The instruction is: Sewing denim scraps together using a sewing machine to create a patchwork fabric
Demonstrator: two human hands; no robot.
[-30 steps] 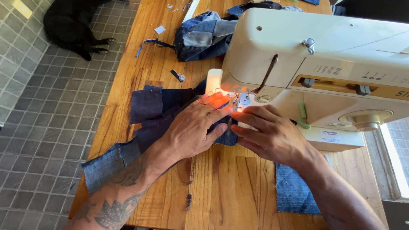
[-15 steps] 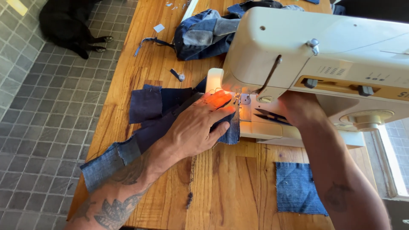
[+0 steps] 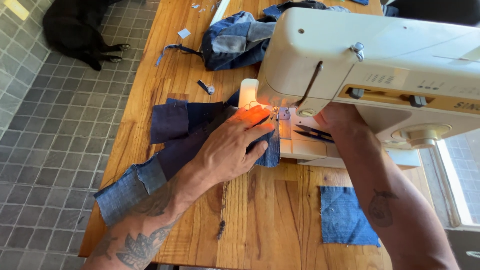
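Observation:
My left hand (image 3: 232, 150) lies flat, fingers spread, on a long patchwork strip of dark denim (image 3: 172, 125). Its fingertips sit right beside the lit needle area (image 3: 275, 114) of a cream sewing machine (image 3: 380, 55). The strip runs from under the needle back across the wooden table (image 3: 260, 220) and hangs over its left edge. My right hand (image 3: 336, 117) reaches in under the machine's arm, behind the needle. Its fingers are hidden by the machine body. A pair of dark thread snips (image 3: 312, 134) lies on the machine bed just below that hand.
A loose blue denim square (image 3: 345, 215) lies on the table near my right forearm. A heap of denim pieces (image 3: 235, 40) sits at the far side with small scraps around it. A black animal (image 3: 75, 30) lies on the grey tiled floor (image 3: 45, 150) to the left.
My right hand has left the fabric in front of the needle and moved right and back, under the machine's arm. My left hand has stayed flat on the denim.

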